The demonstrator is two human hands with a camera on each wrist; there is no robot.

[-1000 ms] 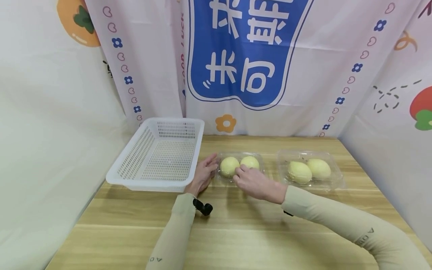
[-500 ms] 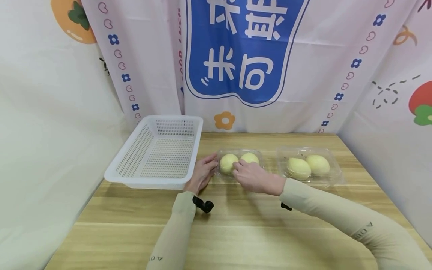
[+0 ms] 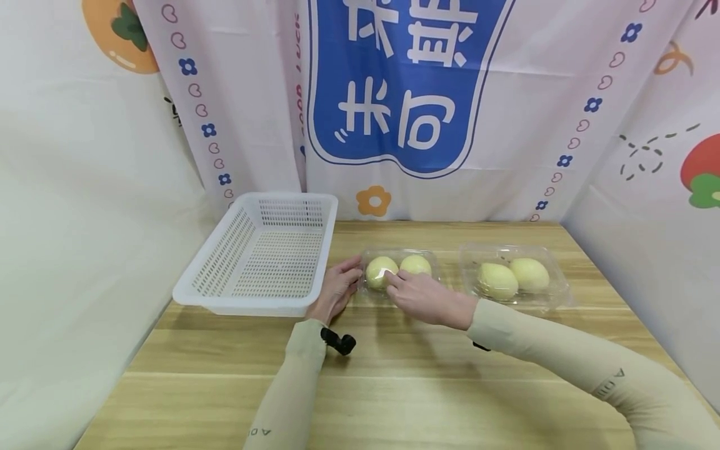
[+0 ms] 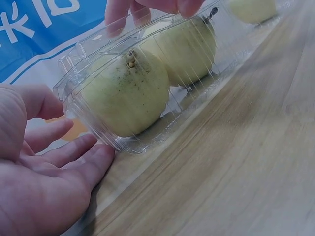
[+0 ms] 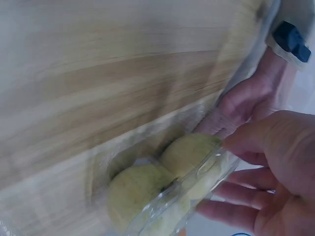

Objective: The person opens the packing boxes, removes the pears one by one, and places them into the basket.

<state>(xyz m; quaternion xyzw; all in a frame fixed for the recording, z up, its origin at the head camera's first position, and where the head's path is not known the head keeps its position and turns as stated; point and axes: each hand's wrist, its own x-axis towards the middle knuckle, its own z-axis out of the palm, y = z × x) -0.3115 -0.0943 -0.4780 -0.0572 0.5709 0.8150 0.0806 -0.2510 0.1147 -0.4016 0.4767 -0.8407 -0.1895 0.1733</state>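
Observation:
A clear plastic clamshell box [image 3: 372, 295] with two pale yellow pears stands on the table; its lid lies over them. The pears [image 4: 125, 96] show dark speckles and stems in the left wrist view. My left hand [image 3: 336, 289] rests on the table at the box's left end, its relaxed fingertips touching the plastic. My right hand [image 3: 420, 298] reaches over from the right, fingertips on the lid above the pears. In the right wrist view the right thumb [image 5: 248, 140] is at the lid's edge, with the other fingers spread along the lid.
A white perforated basket [image 3: 323, 275] stands left, close beside my left hand. A second clear box [image 3: 554, 306] with two pears [image 3: 530, 275] sits at the right. A printed cloth [image 3: 500, 181] hangs behind the wooden table [image 3: 394, 400].
My right fingertips have shifted slightly left along the lid, and the index finger now reaches further out. The left hand and the boxes stay put. The head view has tilted slightly.

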